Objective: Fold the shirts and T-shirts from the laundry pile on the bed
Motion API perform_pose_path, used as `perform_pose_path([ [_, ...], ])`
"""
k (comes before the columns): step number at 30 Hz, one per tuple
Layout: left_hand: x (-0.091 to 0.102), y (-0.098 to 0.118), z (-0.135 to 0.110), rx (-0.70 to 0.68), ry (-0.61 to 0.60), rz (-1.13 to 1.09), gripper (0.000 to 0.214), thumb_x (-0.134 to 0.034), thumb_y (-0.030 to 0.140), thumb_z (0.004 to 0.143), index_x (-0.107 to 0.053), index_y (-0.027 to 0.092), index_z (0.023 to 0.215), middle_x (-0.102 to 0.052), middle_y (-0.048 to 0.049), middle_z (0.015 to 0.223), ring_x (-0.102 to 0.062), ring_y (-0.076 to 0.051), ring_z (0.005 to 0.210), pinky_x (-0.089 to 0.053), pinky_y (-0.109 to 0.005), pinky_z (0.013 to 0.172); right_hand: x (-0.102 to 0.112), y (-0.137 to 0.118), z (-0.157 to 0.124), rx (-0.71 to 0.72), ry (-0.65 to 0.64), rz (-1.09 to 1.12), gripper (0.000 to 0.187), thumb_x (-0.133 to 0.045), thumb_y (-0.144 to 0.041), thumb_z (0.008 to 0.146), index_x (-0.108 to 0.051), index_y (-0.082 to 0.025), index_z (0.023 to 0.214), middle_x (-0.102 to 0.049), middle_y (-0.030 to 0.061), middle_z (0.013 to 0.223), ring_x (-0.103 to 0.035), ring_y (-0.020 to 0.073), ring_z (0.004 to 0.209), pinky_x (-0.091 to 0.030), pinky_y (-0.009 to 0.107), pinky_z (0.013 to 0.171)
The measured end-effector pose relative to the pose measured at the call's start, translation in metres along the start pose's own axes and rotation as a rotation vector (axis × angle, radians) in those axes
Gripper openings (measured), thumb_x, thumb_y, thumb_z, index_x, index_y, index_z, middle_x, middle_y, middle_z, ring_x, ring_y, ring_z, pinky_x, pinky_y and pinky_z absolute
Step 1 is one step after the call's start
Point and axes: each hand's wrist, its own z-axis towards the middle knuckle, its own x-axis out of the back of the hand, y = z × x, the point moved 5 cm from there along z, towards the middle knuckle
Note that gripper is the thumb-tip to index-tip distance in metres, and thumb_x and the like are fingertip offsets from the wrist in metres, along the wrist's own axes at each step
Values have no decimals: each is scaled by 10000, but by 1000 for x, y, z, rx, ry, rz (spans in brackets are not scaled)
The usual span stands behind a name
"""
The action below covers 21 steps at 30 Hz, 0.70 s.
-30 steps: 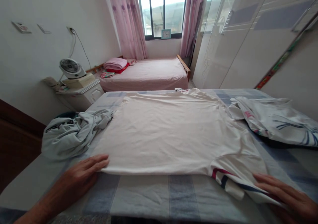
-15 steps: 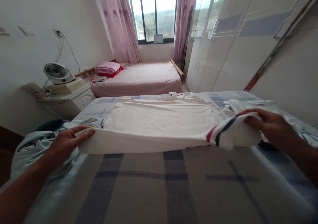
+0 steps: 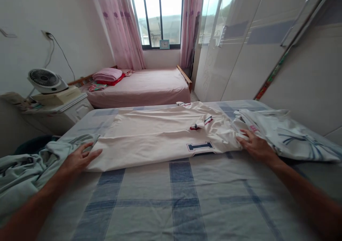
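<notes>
A white T-shirt (image 3: 144, 146) lies across the bed with its near side folded over. A navy block letter in a dark red outline shows on the folded part, and a striped sleeve edge lies above it. My left hand (image 3: 81, 157) is at the shirt's left end, fingers apart, the fingertips at the cloth's edge. At the other end, my right hand (image 3: 255, 146) touches the crumpled cloth with its fingers spread. Neither hand grips the shirt.
Under the shirt is a bed with a blue-and-white checked sheet (image 3: 146, 205). Pale green clothes (image 3: 34, 166) lie at left, more white clothes (image 3: 278, 127) at right. Beyond stand a pink bed (image 3: 149, 84), a fan (image 3: 45, 80) on a cabinet, and a wardrobe (image 3: 235, 63).
Both hands have let go of the shirt's near edge, which was held up and stretched. The cloth now lies folded over, showing the letter. My right hand has moved inward to the left.
</notes>
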Motion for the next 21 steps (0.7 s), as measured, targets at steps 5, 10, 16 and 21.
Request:
perform_pose_path([
  [5,-5,2,-30,84,113,-21,636,-570,424,713,-516,184,1300,-699,-55,828,-652,-237,807,-501,-302,688,-2,3,-4,-126,76,215,556,-479,-508,795,-558,-183,1239,-692,104,974,-646,240,837,-473,328,744],
  [10,-8,20,-36,-74,269,-87,568,-465,371,785,-507,152,1308,-580,7,659,-540,-173,622,-453,-266,629,7,9,-3,-76,243,333,481,-486,-483,787,-598,-225,1177,-682,85,983,-632,238,854,-466,325,724],
  [16,-5,15,-29,-111,312,-100,531,-420,391,813,-561,108,1239,-541,5,635,-508,-164,596,-413,-253,574,10,27,-1,-104,207,90,424,-485,-444,783,-623,-255,1137,-661,112,1127,-628,257,754,-449,372,714],
  [21,-3,10,-33,-177,330,158,476,-461,428,826,-551,209,1239,-578,24,684,-539,-153,606,-418,-252,609,9,17,-7,-87,173,-10,443,-451,-382,816,-601,-205,1193,-703,119,934,-647,266,790,-444,342,710],
])
